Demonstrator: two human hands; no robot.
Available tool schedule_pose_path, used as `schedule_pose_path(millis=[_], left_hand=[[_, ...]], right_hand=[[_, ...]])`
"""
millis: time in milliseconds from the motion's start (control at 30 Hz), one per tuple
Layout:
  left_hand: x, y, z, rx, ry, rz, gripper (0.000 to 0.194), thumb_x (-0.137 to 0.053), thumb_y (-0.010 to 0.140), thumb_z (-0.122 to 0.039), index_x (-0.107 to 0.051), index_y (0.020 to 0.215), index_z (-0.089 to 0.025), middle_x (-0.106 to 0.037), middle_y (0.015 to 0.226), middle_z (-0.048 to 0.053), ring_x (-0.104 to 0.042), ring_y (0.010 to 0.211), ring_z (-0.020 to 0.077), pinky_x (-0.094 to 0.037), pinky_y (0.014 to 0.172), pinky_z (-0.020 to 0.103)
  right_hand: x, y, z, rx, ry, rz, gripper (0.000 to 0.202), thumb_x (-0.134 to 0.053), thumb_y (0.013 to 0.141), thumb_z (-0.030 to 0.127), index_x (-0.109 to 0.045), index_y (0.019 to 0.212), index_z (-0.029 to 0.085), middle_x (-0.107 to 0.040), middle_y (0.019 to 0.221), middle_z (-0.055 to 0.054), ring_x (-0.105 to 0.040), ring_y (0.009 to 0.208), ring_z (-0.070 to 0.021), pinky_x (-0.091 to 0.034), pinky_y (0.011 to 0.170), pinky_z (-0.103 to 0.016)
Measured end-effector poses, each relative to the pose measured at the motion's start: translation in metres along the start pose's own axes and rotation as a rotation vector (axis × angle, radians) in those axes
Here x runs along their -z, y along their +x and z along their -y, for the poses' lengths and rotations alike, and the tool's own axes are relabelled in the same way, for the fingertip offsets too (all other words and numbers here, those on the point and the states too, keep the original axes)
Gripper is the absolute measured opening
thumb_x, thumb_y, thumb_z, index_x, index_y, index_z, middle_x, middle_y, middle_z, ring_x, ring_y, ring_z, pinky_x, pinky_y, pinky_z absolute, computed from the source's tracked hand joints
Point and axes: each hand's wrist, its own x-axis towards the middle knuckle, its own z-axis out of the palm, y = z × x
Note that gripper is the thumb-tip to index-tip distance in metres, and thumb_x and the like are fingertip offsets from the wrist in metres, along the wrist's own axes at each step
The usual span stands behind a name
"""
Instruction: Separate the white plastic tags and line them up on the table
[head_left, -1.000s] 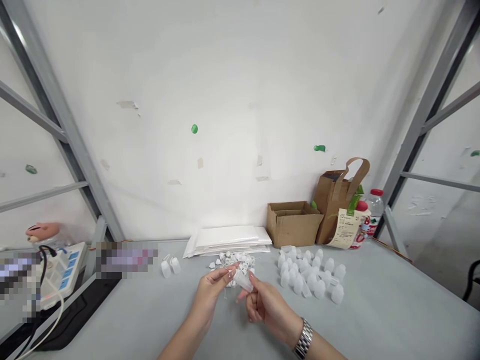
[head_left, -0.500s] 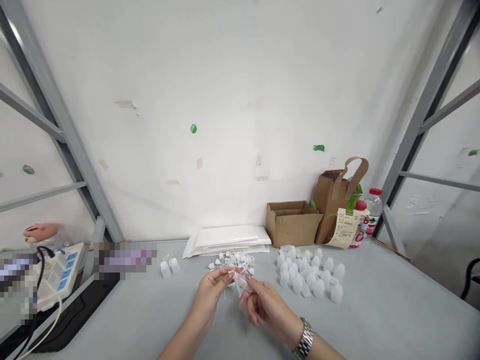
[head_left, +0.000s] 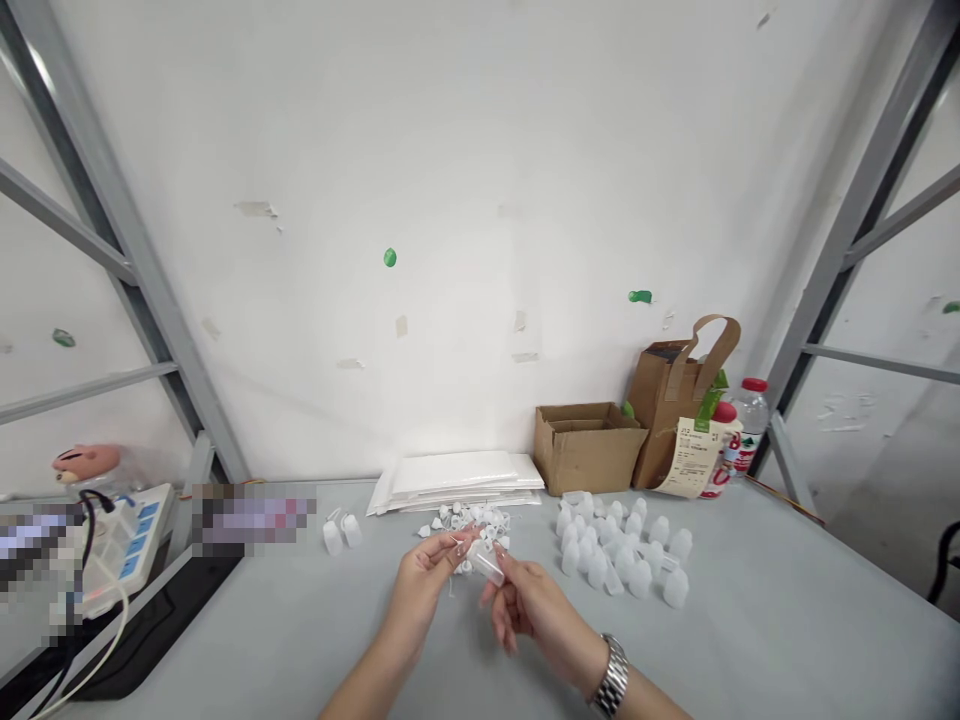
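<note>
A small translucent plastic case (head_left: 487, 565) lies slanted between my two hands, over the near edge of the white pile. My right hand (head_left: 529, 600) pinches its right side between thumb and finger, the other fingers curled below. At its upper left end, the fingertips of my left hand (head_left: 427, 578) close on a small white piece, mostly hidden by them. Just beyond my fingers is the pile of small white stringed pieces (head_left: 450, 518). To the right stand and lie several frosted plastic cases (head_left: 589, 545). Two frosted cases with white loops (head_left: 332, 538) stand to the left.
Flat white packets (head_left: 457, 470) are stacked against the wall. Beside them are an open cardboard box (head_left: 592, 455), a brown paper bag (head_left: 660, 400) and a red-capped bottle (head_left: 750, 410). A power strip (head_left: 139, 550) with cables and a black flat object (head_left: 165, 630) occupy the left.
The translucent case has turned in my fingers, so more of its long side shows. Both hands stay in nearly the same place; the whole view has shifted slightly.
</note>
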Motion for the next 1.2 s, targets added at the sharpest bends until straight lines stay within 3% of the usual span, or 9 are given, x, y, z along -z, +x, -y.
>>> schedule_pose_path(millis=[100,167,333,467,633,767,867,1100,1200], left_hand=[[0.000,0.001,0.001,-0.009,0.023,-0.009,0.028,-0.071,0.059,-0.042,-0.068,0.071,-0.017,-0.071,0.098,0.010,-0.053,0.111,0.0289,-0.035,0.097,0.038],[0.001,0.002,0.002,-0.008,0.046,-0.003,0.029,-0.071,0.058,-0.043,-0.068,0.070,-0.017,-0.072,0.094,0.010,-0.056,0.106,0.0295,-0.037,0.094,0.040],[0.004,0.002,-0.002,-0.060,0.107,0.066,0.029,-0.070,0.058,-0.043,-0.068,0.069,-0.017,-0.073,0.088,0.009,-0.059,0.099,0.0286,-0.041,0.090,0.038],[0.005,0.001,-0.006,-0.070,0.112,0.104,0.027,-0.069,0.061,-0.042,-0.069,0.072,-0.017,-0.073,0.089,0.008,-0.061,0.097,0.0267,-0.042,0.089,0.036],[0.007,0.005,-0.003,0.007,0.188,0.136,0.036,-0.070,0.058,-0.041,-0.071,0.085,-0.018,-0.071,0.096,0.008,-0.062,0.095,0.0265,-0.042,0.090,0.037],[0.010,0.006,-0.002,-0.030,0.429,0.053,0.018,-0.068,0.058,-0.034,-0.072,0.068,-0.020,-0.073,0.085,0.006,-0.063,0.092,0.0266,-0.044,0.088,0.035],[0.012,0.006,-0.004,-0.060,0.458,0.035,0.017,-0.064,0.062,-0.035,-0.070,0.062,-0.019,-0.073,0.080,0.006,-0.064,0.084,0.0248,-0.046,0.083,0.035],[0.011,0.009,0.003,-0.130,0.288,0.019,0.041,-0.075,0.052,-0.024,-0.066,0.093,-0.020,-0.071,0.091,0.007,-0.061,0.092,0.0242,-0.045,0.085,0.035],[0.010,0.006,0.001,-0.101,0.367,-0.002,0.026,-0.071,0.057,-0.027,-0.070,0.083,-0.020,-0.072,0.084,0.006,-0.062,0.086,0.0248,-0.046,0.081,0.035]], right_hand=[[-0.001,0.001,0.000,0.160,-0.065,-0.121,0.052,-0.060,0.059,0.066,-0.053,0.072,0.016,-0.055,0.051,0.003,-0.049,0.042,-0.0093,-0.038,0.043,-0.022],[-0.002,0.002,0.000,0.202,-0.083,-0.150,0.049,-0.069,0.052,0.059,-0.051,0.069,0.017,-0.054,0.052,0.005,-0.049,0.044,-0.0094,-0.039,0.045,-0.022],[0.000,-0.003,0.002,0.036,0.131,0.105,0.042,-0.062,0.066,0.056,-0.052,0.063,0.015,-0.049,0.038,0.005,-0.036,0.030,-0.0048,-0.030,0.038,-0.020],[0.002,-0.005,0.003,-0.059,0.298,0.285,0.043,-0.058,0.068,0.057,-0.054,0.061,0.014,-0.046,0.032,0.006,-0.027,0.025,-0.0033,-0.029,0.037,-0.021],[0.004,0.000,0.003,0.105,0.071,0.065,0.047,-0.055,0.067,0.063,-0.052,0.066,0.016,-0.048,0.039,0.007,-0.038,0.032,-0.0058,-0.031,0.039,-0.021],[0.010,0.006,0.001,0.211,-0.133,-0.071,0.052,-0.047,0.068,0.069,-0.050,0.068,0.017,-0.048,0.043,0.006,-0.042,0.036,-0.0075,-0.034,0.042,-0.022],[0.014,0.009,-0.002,0.245,-0.193,-0.133,0.053,-0.043,0.070,0.070,-0.049,0.067,0.017,-0.046,0.043,0.006,-0.041,0.037,-0.0076,-0.034,0.043,-0.022],[0.009,0.005,0.001,0.218,-0.218,-0.053,0.053,-0.042,0.070,0.071,-0.046,0.068,0.019,-0.046,0.043,0.006,-0.041,0.037,-0.0082,-0.035,0.043,-0.022],[0.006,0.004,0.001,0.210,-0.222,-0.044,0.052,-0.041,0.071,0.071,-0.046,0.069,0.019,-0.045,0.042,0.007,-0.040,0.036,-0.0084,-0.035,0.044,-0.023]])
